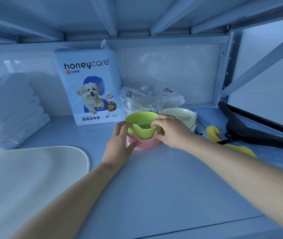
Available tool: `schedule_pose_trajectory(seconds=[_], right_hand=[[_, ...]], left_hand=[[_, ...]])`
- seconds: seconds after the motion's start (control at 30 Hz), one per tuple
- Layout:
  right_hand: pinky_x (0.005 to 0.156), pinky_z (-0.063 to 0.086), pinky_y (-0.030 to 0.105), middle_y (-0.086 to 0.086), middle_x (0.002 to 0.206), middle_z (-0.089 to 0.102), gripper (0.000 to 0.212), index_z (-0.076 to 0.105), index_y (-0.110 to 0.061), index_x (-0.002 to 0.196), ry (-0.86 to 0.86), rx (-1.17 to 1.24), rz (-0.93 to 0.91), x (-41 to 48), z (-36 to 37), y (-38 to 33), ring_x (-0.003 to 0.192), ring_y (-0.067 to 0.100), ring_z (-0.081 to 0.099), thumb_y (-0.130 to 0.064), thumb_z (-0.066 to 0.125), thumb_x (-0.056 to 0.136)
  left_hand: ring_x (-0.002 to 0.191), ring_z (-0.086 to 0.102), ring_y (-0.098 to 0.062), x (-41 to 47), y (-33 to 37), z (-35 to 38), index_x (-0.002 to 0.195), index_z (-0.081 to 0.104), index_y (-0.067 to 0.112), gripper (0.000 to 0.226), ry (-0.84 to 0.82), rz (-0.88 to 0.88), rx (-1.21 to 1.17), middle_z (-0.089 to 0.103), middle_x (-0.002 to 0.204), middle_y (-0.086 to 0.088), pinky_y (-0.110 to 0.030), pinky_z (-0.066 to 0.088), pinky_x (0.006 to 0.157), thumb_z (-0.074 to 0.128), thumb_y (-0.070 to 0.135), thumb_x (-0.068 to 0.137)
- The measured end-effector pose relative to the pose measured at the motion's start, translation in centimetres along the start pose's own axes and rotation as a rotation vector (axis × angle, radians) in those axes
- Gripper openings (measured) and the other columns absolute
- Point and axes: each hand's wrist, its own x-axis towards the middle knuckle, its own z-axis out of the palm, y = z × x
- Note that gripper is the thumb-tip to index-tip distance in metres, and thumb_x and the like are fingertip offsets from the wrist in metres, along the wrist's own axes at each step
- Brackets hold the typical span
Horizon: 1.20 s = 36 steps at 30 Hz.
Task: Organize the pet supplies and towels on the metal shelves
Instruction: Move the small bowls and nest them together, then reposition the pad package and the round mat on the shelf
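A green pet bowl (141, 119) sits nested in a pink bowl (143, 144) in the middle of the metal shelf (154, 187). My left hand (120, 142) grips the left side of the stack, thumb on the pink bowl and fingers at the green rim. My right hand (170, 131) pinches the green bowl's right rim. A cream bowl (178, 114) stands just behind to the right. Folded white towels (16, 109) are stacked at the far left. A honeycare training-pad pack (89, 87) stands upright at the back.
A cream tray (33, 169) lies at the front left. Crumpled clear plastic bags (142, 99) sit behind the bowls. A yellow toy (213, 133) and a black hanger-like item (251, 131) lie on a blue mat (272, 149) at the right. The upper shelf hangs low overhead.
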Motion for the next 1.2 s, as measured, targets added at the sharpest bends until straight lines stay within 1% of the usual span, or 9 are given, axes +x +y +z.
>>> schedule_pose_trajectory(seconds=[0.2, 0.3, 0.4, 0.5, 0.67, 0.83, 0.93, 1.13, 1.2], right_hand=[[0.091, 0.035, 0.027, -0.003, 0.124, 0.052, 0.04, 0.057, -0.02, 0.12, 0.033, 0.013, 0.013, -0.5, -0.2, -0.7, 0.11, 0.019, 0.049, -0.025, 0.066, 0.082], [0.086, 0.041, 0.026, -0.006, 0.127, 0.047, 0.041, 0.056, -0.021, 0.123, 0.102, 0.034, -0.038, -0.9, -0.6, -1.8, 0.115, 0.012, 0.045, -0.026, 0.065, 0.084], [0.086, 0.045, 0.03, -0.009, 0.128, 0.047, 0.035, 0.056, -0.022, 0.121, 0.159, 0.023, -0.101, -0.8, -0.7, -3.5, 0.121, 0.01, 0.04, -0.027, 0.061, 0.087], [0.09, 0.04, 0.025, -0.008, 0.126, 0.05, 0.031, 0.058, -0.021, 0.118, 0.177, 0.06, -0.17, -0.4, -0.2, -5.3, 0.119, 0.011, 0.042, -0.026, 0.059, 0.088], [0.089, 0.045, 0.034, -0.005, 0.121, 0.053, 0.032, 0.059, -0.02, 0.117, 0.068, 0.148, -0.253, 0.0, 1.8, -9.1, 0.114, 0.014, 0.048, -0.028, 0.062, 0.086], [0.085, 0.037, 0.025, -0.008, 0.124, 0.049, 0.033, 0.054, -0.023, 0.122, -0.042, 0.145, -0.315, 0.5, 4.0, -13.6, 0.119, 0.011, 0.043, -0.035, 0.055, 0.091], [0.09, 0.045, 0.034, -0.006, 0.121, 0.052, 0.032, 0.056, -0.022, 0.119, -0.08, 0.177, -0.321, 1.2, 5.4, -16.5, 0.116, 0.015, 0.047, -0.036, 0.054, 0.09], [0.088, 0.044, 0.029, -0.006, 0.123, 0.053, 0.03, 0.057, -0.023, 0.118, -0.134, 0.211, -0.357, 2.4, 7.8, -22.9, 0.114, 0.013, 0.049, -0.035, 0.054, 0.091], [0.091, 0.043, 0.03, -0.005, 0.123, 0.054, 0.029, 0.058, -0.023, 0.117, -0.156, 0.226, -0.376, 2.8, 8.7, -25.3, 0.114, 0.015, 0.049, -0.034, 0.055, 0.09]], left_hand=[[0.105, 0.057, -0.019, 0.1, 0.1, -0.9, 0.132, 0.037, 0.024, 0.057, -0.065, 0.011, 0.078, 0.031, 0.138, 0.01, -0.042, 0.055, 0.071, 0.067, 0.029, 0.084], [0.111, 0.054, -0.021, -0.1, 0.3, -2.2, 0.142, 0.026, 0.025, 0.068, -0.112, 0.006, 0.188, 0.025, 0.145, 0.007, -0.037, 0.051, 0.071, 0.063, 0.036, 0.085], [0.119, 0.049, -0.021, -1.0, 0.1, -4.0, 0.143, 0.025, 0.025, 0.068, -0.144, -0.015, 0.273, 0.022, 0.149, 0.005, -0.036, 0.048, 0.081, 0.059, 0.042, 0.087], [0.122, 0.045, -0.019, -2.3, -0.6, -6.1, 0.14, 0.033, 0.023, 0.061, -0.168, -0.06, 0.311, 0.031, 0.146, 0.004, -0.033, 0.041, 0.094, 0.058, 0.041, 0.087], [0.125, 0.043, -0.015, -5.3, -3.0, -10.1, 0.135, 0.041, 0.026, 0.052, -0.247, -0.193, 0.386, 0.039, 0.141, 0.006, -0.028, 0.036, 0.097, 0.056, 0.043, 0.089], [0.129, 0.04, -0.017, -8.8, -6.0, -14.0, 0.133, 0.046, 0.03, 0.046, -0.295, -0.304, 0.484, 0.04, 0.142, 0.006, -0.031, 0.032, 0.106, 0.04, 0.052, 0.093], [0.133, 0.035, -0.017, -10.7, -7.5, -16.6, 0.131, 0.049, 0.034, 0.055, -0.337, -0.372, 0.492, 0.036, 0.146, 0.004, -0.03, 0.027, 0.11, 0.027, 0.061, 0.089], [0.133, 0.036, -0.015, -15.0, -10.7, -22.5, 0.129, 0.05, 0.042, 0.083, -0.316, -0.46, 0.486, 0.039, 0.144, 0.007, -0.031, 0.027, 0.111, 0.012, 0.075, 0.063], [0.133, 0.036, -0.013, -16.2, -11.8, -24.4, 0.129, 0.049, 0.042, 0.085, -0.318, -0.456, 0.481, 0.041, 0.141, 0.01, -0.029, 0.026, 0.111, 0.011, 0.075, 0.061]])
